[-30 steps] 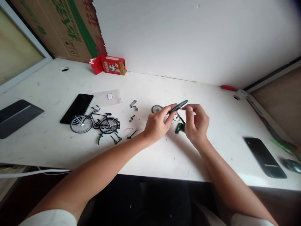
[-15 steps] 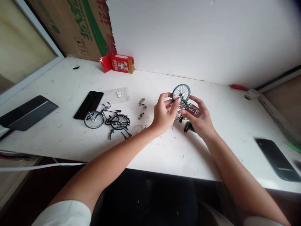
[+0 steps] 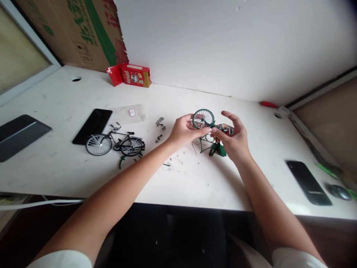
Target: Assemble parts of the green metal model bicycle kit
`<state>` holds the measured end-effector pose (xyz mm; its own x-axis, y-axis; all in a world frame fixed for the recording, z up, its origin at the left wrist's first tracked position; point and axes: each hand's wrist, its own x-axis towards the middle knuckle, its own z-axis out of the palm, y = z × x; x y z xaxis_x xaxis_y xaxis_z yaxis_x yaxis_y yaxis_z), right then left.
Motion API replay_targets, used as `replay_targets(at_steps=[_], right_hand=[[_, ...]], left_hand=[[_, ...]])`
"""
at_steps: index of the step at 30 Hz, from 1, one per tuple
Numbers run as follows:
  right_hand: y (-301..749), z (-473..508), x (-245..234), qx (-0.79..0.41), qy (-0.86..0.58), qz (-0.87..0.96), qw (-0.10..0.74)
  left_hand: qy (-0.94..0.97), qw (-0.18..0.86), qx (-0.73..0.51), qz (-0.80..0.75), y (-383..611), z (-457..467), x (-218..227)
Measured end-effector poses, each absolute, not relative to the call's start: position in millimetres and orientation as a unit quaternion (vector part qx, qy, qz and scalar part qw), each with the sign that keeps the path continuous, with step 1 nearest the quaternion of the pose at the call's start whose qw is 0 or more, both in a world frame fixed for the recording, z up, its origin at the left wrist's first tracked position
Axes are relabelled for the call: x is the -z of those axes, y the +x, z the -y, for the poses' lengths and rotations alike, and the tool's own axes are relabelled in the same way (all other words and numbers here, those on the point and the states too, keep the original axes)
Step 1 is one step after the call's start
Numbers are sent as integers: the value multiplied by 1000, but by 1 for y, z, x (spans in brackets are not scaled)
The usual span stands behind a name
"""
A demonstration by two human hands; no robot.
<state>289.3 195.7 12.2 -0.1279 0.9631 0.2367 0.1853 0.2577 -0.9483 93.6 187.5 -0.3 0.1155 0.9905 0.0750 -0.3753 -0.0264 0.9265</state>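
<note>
One green-tyred, pale-spoked miniature wheel (image 3: 203, 118) with its fork (image 3: 218, 127) is raised over the bench (image 3: 178, 190), the left hand's (image 3: 184, 128) grip clamped on the wheel, the right hand's (image 3: 236, 139) on the fork. One black model bicycle (image 3: 120, 142) lies leftward, one red box (image 3: 136, 76) behind; the left forearm (image 3: 134, 186) partly hides small parts (image 3: 121, 162).

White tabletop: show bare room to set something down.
Bare: from the right hand rightward to the flat black rounded slab; behind the left hand to the white wall. Crowded: around the black miniature bicycle and green bicycle parts.
</note>
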Motion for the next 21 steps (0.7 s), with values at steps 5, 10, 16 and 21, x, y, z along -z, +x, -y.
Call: replay_targets(at_steps=[5,10,16,21], right_hand=[[290,-189,-22,-434,-417,655,456],[291,-183,-28,-495,-409,676,361],[288,-180,-27,-554,-408,628,365],[290,-183,-29,-560,-410,594,407]], left_hand=[[373,632,-589,-339,86,-186,-3],[325,624,-632,-325,82,-189,-3],[286,635,-643,-318,81,-194,1],[284,639,-632,-334,82,-191,-2]])
